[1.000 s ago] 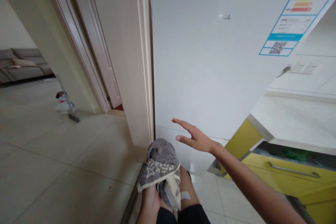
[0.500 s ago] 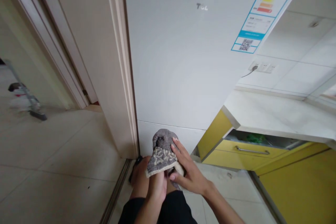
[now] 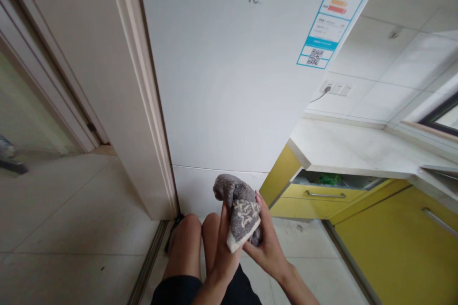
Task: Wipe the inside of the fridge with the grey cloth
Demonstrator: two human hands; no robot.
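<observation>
Cloth [image 3: 240, 209], grey and bunched, was clasped between both hands, left hand [image 3: 223, 248] and right hand [image 3: 266, 243] each in a closed grip, above bare knees [image 3: 188, 238] facing the white fridge [image 3: 232, 95].

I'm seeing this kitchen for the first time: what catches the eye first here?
A tall white fridge fills the middle, with a coloured energy label at its upper right. Low in front of it, both hands, left hand and right hand, hold a bunched grey towel. Bright yellow cabinets run along the right under a white counter.
</observation>
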